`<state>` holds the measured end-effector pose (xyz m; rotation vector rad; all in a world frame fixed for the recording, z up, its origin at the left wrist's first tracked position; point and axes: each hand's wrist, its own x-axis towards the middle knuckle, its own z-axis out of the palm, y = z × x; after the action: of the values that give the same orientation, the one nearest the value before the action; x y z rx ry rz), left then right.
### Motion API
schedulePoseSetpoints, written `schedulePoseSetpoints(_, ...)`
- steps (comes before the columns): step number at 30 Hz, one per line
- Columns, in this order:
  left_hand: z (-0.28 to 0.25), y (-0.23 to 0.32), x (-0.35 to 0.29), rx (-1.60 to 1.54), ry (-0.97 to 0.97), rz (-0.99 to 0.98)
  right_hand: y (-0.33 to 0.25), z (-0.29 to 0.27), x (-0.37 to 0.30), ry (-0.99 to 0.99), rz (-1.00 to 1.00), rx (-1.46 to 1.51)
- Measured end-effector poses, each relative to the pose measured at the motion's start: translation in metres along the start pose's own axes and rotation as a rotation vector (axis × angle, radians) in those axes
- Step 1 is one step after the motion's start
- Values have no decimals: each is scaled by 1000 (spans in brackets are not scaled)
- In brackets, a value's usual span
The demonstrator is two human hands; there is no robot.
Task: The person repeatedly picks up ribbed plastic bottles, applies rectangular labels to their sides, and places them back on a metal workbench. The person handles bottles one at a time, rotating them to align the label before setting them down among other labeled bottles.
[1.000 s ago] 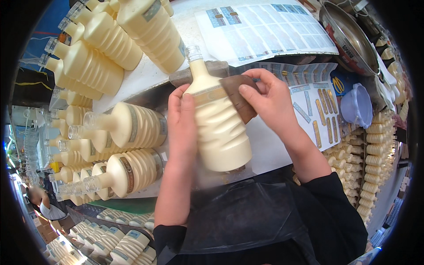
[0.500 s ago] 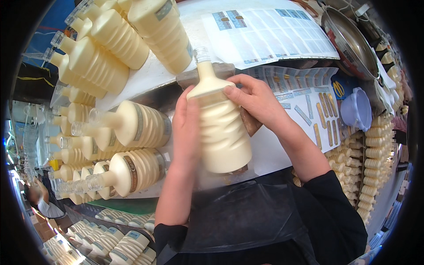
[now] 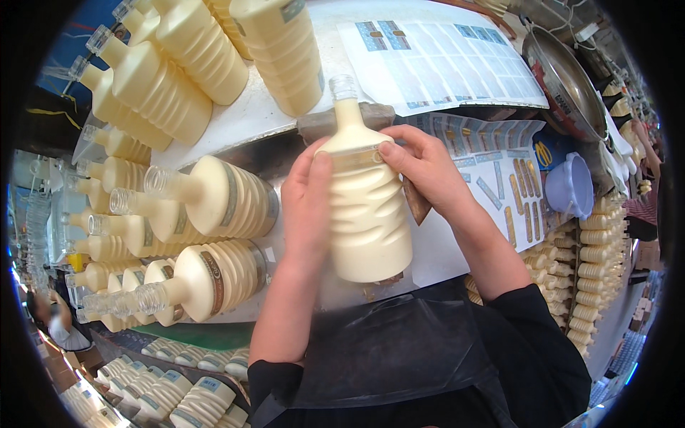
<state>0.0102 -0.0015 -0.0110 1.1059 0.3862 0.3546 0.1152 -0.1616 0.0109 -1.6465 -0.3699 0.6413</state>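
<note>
A cream-coloured bottle (image 3: 371,228) with a rippled body and a clear threaded neck lies in front of me, neck pointing away. Across its shoulder runs a see-through label strip (image 3: 354,157). My left hand (image 3: 308,192), a little blurred, wraps the bottle's left side with its thumb near the strip's left end. From the right, my right hand (image 3: 422,162) grips the shoulder, its thumb pressing the strip's right end. A brown wedge-shaped piece (image 3: 415,202) shows beside the bottle under my right hand; the bottle hides the rest of it.
Labelled bottles (image 3: 221,278) lie in rows at left; plain bottles (image 3: 168,93) stand at upper left. Label sheets (image 3: 442,64) and loose gold and blue strips (image 3: 524,185) lie at right, near a lilac bucket (image 3: 571,187) and a metal pan (image 3: 567,78). Stacked bottles (image 3: 589,278) fill the lower right.
The view has shifted slightly, so most things sit a bit differently in it. Both hands keep hold of the bottle, and the left thumb is bent closer onto the strip.
</note>
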Motion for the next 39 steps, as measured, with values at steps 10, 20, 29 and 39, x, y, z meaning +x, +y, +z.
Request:
schedulePoseSetpoints(10,-3,1,-1,-247,14,-111,-5,-34,-5,83,58,157)
schedulePoseSetpoints(20,6,7,-10,-317,57,-174,-34,33,-39,249,-1075,-961)
schedulePoseSetpoints(29,8,6,-13,-409,84,-133,-66,46,-7,338,-616,-196)
schedulePoseSetpoints(39,11,6,-15,-369,73,-144,-48,44,6,415,-509,-656)
